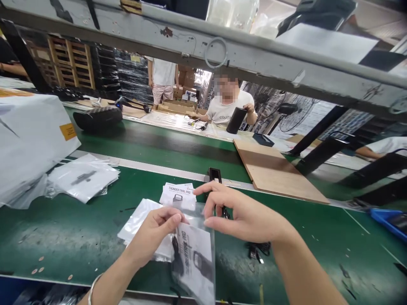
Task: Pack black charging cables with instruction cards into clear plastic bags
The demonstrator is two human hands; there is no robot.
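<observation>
My left hand pinches the top edge of a clear plastic bag that holds a printed leaflet and a dark cable. My right hand is at the bag's opening, thumb and fingers pinched close on its upper edge. Just behind the hands lies a white manual printed "THUNDER TRAIL PRO". More clear bags lie flat under my left hand on the green table. A black cable lies on the table under my right wrist.
A pile of bagged leaflets and a large white wrapped package sit at the left. A brown board lies right of centre. A black speaker rests on the far belt. A seated person opposite holds a black cylinder. A blue tray is at the right edge.
</observation>
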